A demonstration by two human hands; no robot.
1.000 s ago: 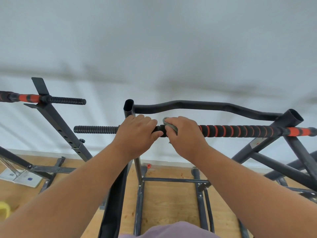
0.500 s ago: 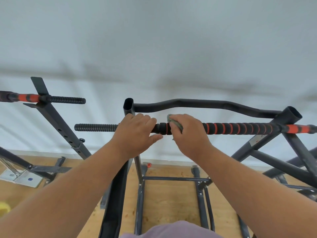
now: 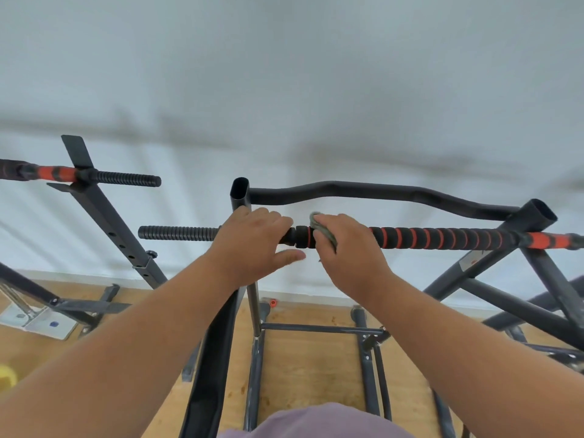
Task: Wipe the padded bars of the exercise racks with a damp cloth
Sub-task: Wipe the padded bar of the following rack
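A dark steel exercise rack [image 3: 467, 267] carries a black-and-orange padded bar [image 3: 442, 238] across its top. Near the rack's left upright, the left hand [image 3: 252, 248] curls over this bar, thumb loose beneath. Just beside it, the right hand [image 3: 350, 248] clamps a grey damp cloth [image 3: 322, 229] round the padding.

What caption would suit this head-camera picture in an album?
Left hand grips the padded bar while the right hand presses a grey cloth round it.
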